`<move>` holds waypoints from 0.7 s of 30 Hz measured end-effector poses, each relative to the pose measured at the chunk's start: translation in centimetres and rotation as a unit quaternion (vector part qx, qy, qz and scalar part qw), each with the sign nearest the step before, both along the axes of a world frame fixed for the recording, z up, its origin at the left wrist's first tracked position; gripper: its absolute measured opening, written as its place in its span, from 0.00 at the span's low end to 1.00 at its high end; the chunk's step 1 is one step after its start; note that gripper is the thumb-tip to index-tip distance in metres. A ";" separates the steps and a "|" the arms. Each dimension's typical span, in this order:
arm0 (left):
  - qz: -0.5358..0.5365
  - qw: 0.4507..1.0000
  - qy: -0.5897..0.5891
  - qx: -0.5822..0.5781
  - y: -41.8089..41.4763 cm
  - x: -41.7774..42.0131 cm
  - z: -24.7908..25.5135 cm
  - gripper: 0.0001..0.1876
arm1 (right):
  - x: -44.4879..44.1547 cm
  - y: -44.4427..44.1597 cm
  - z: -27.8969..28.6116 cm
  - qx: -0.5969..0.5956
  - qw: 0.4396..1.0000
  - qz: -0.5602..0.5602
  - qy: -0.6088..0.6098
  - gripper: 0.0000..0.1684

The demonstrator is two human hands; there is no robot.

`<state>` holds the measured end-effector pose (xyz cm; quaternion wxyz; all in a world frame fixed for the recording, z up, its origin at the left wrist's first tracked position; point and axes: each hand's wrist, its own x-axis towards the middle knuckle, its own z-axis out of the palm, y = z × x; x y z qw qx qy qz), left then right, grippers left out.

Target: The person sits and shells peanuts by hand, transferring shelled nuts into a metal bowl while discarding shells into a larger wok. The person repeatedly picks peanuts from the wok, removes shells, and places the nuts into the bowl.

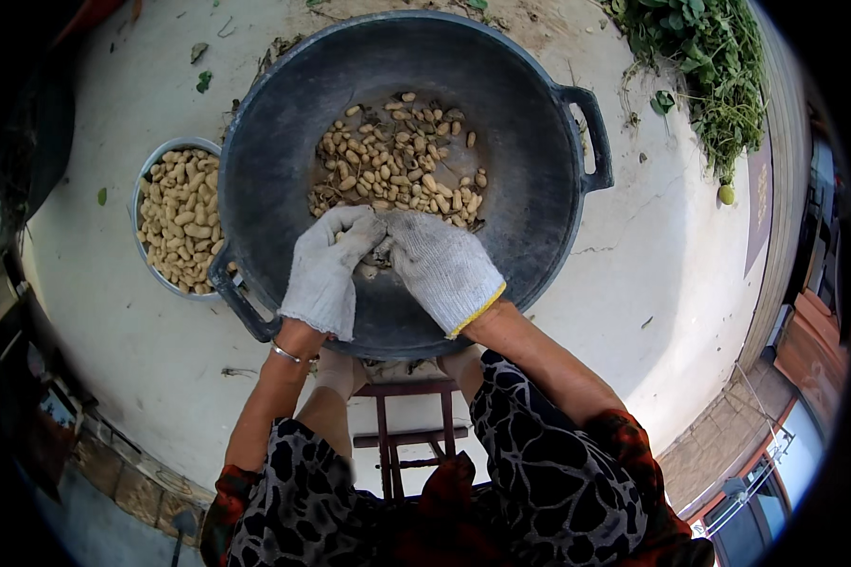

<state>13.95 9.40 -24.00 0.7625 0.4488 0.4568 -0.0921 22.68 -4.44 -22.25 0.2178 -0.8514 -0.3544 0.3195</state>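
Both hands wear white knit work gloves and meet over the near half of a large dark tub [532, 142] with side handles. My left hand [333, 248] has its thumb and fingers brought together, with a small pale peanut showing in its curl. Against its fingertips press those of my right hand [440, 259], whose glove is soiled grey and has a yellow cuff edge. What lies between the fingertips is mostly hidden. Just beyond them, unshelled peanuts [397, 156] are spread over the tub's bottom, mixed with dark bits and plant debris.
Left of the tub, partly behind its rim, stands a metal basin [140, 248] heaped with cleaner unshelled peanuts [184, 212]. Green leafy plants [716, 78] lie at the upper right, near a round green fruit [726, 195]. A dark red frame [411, 443] stands between my legs.
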 end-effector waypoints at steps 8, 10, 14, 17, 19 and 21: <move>0.072 0.993 -0.031 -0.085 -0.2 0.4 1.7 0.09 | 4.2 -3.6 -7.6 -0.018 0.982 -0.160 0.100 0.17; 0.124 0.987 -0.023 -0.104 0.3 0.0 1.1 0.10 | 4.4 -3.2 -6.7 0.102 0.947 -0.228 0.202 0.18; 0.139 0.984 -0.034 -0.107 -0.2 -0.6 -0.8 0.11 | 2.5 -0.9 1.1 0.093 0.991 -0.063 0.067 0.20; 0.118 0.991 -0.035 -0.055 -0.3 -0.4 -0.9 0.10 | 0.5 -0.1 1.1 0.042 0.999 0.012 0.009 0.22; 0.081 0.996 -0.028 -0.036 0.0 -0.3 0.0 0.10 | 0.0 0.1 0.6 0.081 0.989 0.104 -0.070 0.22; 0.025 0.999 -0.005 -0.034 0.2 -0.2 1.2 0.09 | 0.3 -0.4 0.6 0.030 0.992 -0.025 0.121 0.19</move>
